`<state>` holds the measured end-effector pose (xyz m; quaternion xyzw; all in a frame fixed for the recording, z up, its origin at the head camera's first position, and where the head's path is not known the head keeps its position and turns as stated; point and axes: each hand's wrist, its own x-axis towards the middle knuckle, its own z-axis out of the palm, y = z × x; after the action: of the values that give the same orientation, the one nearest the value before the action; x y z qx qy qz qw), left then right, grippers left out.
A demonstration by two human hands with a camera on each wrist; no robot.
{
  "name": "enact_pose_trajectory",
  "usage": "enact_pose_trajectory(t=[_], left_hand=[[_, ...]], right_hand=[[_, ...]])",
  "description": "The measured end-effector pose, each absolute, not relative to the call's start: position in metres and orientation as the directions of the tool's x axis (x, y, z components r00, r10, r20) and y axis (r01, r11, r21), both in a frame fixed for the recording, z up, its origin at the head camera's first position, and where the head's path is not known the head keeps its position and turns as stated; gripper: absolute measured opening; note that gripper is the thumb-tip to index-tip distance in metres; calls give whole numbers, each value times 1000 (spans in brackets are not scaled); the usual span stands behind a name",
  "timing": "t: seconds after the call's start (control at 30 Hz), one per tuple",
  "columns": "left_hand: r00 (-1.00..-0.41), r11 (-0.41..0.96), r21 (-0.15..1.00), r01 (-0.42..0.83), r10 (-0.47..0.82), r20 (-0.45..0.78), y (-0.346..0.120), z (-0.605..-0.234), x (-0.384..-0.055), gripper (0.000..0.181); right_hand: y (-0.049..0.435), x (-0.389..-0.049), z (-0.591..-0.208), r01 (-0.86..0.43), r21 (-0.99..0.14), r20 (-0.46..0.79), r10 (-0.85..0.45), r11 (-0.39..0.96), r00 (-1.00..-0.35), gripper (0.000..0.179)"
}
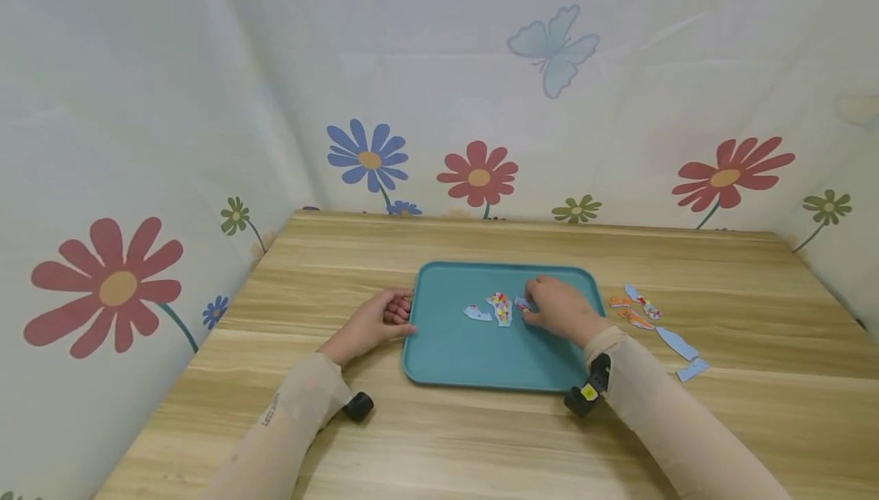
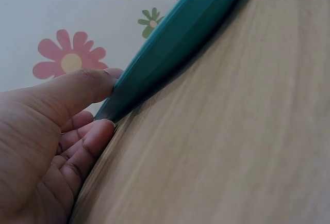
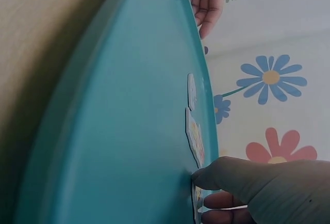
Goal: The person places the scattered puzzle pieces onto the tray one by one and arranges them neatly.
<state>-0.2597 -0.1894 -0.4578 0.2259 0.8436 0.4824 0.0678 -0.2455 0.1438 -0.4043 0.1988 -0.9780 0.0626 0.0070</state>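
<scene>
A small puzzle piece [image 1: 522,304] is lying on the teal tray [image 1: 467,362], just right of a multicoloured piece [image 1: 502,309] and a pale blue piece [image 1: 478,314], and the right hand [image 1: 561,309] is pinching it between thumb and fingers. The left hand [image 1: 374,323] is gripping the tray's left edge, thumb touching the rim, while several loose pieces [image 1: 677,343] are lying beyond the tray's right edge on the wooden table [image 1: 343,256].

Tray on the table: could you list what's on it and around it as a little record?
Tray: teal, on the table
On tray: two pieces, side by side
Left grip: holds tray's left edge
Right grip: pinches another piece, right of those two
Right of tray: several more pieces, some blue, some orange
Backdrop: printed flowers, a butterfly
</scene>
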Motion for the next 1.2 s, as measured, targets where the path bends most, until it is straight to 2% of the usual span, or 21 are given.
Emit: enact_pose_trajectory(t=[0.6, 0.97, 1.2], left_hand=[[-893, 432, 848, 307, 438, 100, -188, -459, -258, 63], [-888, 429, 846, 316, 447, 105, -189, -459, -262, 64], [-889, 432, 846, 312, 448, 100, -189, -458, -260, 64]], right_hand=[[151, -241, -392, -373, -146, 37, -371, 916, -928, 30], [158, -235, -375, -404, -130, 127, -389, 905, -912, 32], [165, -229, -362, -402, -148, 135, -384, 904, -913, 33]])
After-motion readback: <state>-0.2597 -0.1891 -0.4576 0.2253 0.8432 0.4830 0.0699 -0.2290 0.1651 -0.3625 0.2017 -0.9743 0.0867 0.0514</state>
